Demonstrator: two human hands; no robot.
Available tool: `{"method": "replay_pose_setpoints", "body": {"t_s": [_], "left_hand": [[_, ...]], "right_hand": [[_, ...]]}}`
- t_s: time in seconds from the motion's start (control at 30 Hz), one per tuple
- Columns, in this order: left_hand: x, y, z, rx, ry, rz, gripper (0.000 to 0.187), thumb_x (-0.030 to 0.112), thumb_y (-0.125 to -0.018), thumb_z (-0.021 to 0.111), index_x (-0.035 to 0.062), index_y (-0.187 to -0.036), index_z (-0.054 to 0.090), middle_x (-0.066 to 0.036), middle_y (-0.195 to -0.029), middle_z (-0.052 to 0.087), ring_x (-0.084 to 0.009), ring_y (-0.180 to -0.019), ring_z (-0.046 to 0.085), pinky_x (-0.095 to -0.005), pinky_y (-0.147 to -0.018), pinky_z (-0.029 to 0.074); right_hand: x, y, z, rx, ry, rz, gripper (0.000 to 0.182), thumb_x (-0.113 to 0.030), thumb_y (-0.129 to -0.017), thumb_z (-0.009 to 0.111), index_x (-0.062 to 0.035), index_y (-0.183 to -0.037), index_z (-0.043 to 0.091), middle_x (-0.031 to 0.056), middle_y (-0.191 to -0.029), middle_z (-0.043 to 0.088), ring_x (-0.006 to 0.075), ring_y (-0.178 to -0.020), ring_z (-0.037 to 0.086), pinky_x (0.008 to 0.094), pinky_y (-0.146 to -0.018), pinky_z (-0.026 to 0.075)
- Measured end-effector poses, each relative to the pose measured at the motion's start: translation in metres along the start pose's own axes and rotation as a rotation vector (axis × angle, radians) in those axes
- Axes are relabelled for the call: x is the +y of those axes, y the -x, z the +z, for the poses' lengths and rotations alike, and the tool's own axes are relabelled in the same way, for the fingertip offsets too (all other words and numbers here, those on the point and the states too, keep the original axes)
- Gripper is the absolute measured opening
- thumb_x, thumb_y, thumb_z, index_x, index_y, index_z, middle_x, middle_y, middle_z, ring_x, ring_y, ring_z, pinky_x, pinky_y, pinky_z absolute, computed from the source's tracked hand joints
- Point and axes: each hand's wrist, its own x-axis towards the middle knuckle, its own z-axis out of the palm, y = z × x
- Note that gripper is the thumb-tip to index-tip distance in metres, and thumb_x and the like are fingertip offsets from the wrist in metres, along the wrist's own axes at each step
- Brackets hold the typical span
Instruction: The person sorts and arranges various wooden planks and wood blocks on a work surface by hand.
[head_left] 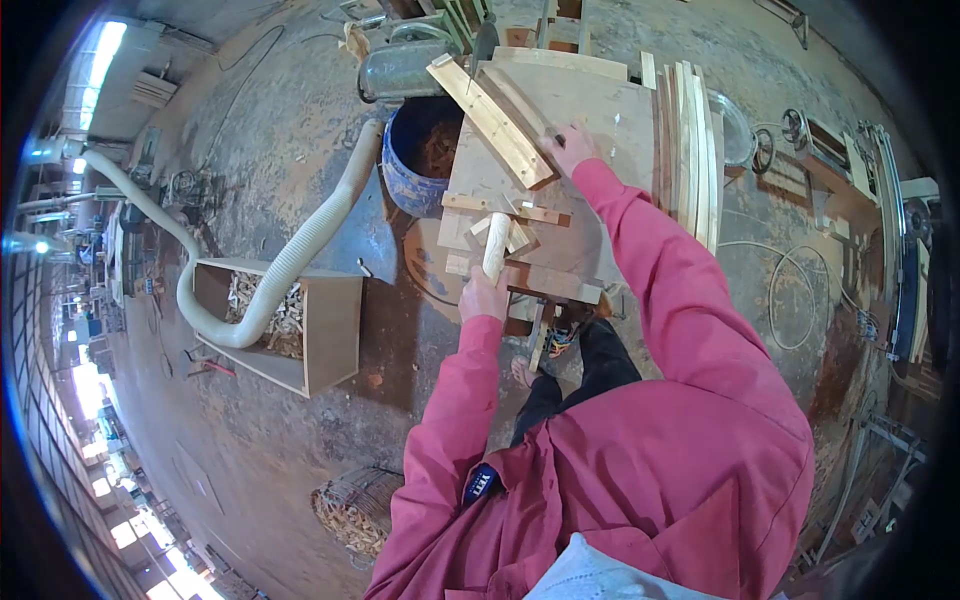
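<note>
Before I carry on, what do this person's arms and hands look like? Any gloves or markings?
The left hand and right hand are bare, without gloves. The left sleeve and right sleeve are long, pinkish-red, creased cloth reaching the wrists. I see no markings or cables on them.

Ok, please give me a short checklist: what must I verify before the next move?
1. Left hand holding the pale stick: ok.
2. Right hand with firm grip on the thin strip: cannot tell.
3. Worktop free of loose pieces: not ok, short wood pieces lie near the stick.
4. Broad plank wholly over the worktop: not ok, its far end appears past the edge.
5. Long strips grouped at the worktop's right side: ok.
</note>
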Motion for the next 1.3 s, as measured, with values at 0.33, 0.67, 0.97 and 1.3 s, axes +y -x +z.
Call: {"method": "replay_pose_setpoints", "body": {"t_s": [0.33,0.67,0.97,1.3], "left_hand": [[-0.039,0.049,-0.011,-0.049,-0.025,-0.059,0.051,0.051,-0.095,0.066,0.0011,-0.1,0.056,-0.029,-0.088,0.072,-0.0491,-0.086,0.07,-0.0583,-0.077,0.055],[-0.04,0.04,-0.009,-0.142,0.012,-0.076,0.046,0.043,-0.095,0.069,0.0024,-0.107,0.052,-0.03,-0.092,0.071,-0.0502,-0.088,0.069,-0.0595,-0.077,0.054],[0.002,-0.018,-0.003,-0.089,0.062,-0.041,0.048,0.046,-0.094,0.07,0.0029,-0.107,0.055,-0.03,-0.093,0.071,-0.051,-0.091,0.069,-0.0589,-0.08,0.053],[-0.006,0.003,-0.007,-0.024,0.021,0.001,0.049,0.049,-0.096,0.067,0.0024,-0.099,0.055,-0.029,-0.088,0.071,-0.0498,-0.086,0.07,-0.0583,-0.075,0.055]], "right_hand": [[-0.029,0.048,0.023,-0.227,-0.211,0.027,0.026,-0.022,-0.093,0.069,-0.0039,-0.11,0.076,0.019,-0.106,0.073,0.0385,-0.101,0.068,0.0442,-0.091,0.053],[-0.03,0.005,0.049,-0.298,-0.178,0.105,0.024,-0.022,-0.096,0.065,-0.009,-0.11,0.078,0.0183,-0.108,0.075,0.0385,-0.1,0.07,0.0443,-0.091,0.054],[-0.003,-0.072,0.058,-0.291,-0.106,0.215,0.027,-0.033,-0.096,0.067,-0.0125,-0.109,0.08,0.0179,-0.104,0.076,0.0349,-0.098,0.073,0.0434,-0.089,0.055],[0.009,-0.011,0.027,-0.156,-0.174,0.014,0.031,-0.031,-0.091,0.073,-0.009,-0.113,0.077,0.0175,-0.106,0.073,0.0375,-0.099,0.069,0.0455,-0.09,0.054]]}}
